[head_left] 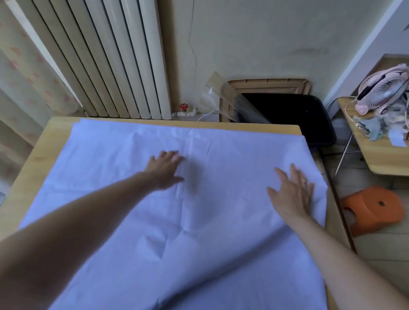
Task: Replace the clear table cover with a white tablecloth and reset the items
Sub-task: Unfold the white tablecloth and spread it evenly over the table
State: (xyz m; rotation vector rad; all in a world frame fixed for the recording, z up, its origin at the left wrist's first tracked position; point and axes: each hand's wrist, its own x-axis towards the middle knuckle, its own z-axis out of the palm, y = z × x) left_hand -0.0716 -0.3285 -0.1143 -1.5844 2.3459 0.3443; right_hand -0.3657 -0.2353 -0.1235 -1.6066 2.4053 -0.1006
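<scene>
A white tablecloth (122, 158) lies spread over the wooden table (37, 155), creased, with a long fold running toward the near right. My left hand (165, 168) presses flat on the cloth near its middle, fingers straight. Over by the cloth's right edge my right hand (292, 193) also lies flat on it, fingers spread. The clear table cover (223, 98) leans behind the table's far edge, against a black bin. A strip of bare wood shows along the table's left and far sides.
A white radiator (105, 32) stands on the back wall. A black bin (298, 116) sits behind the table. To the right, a small wooden side table (395, 163) carries a pink fan (385, 89) and clutter. An orange stool (374, 208) stands on the floor.
</scene>
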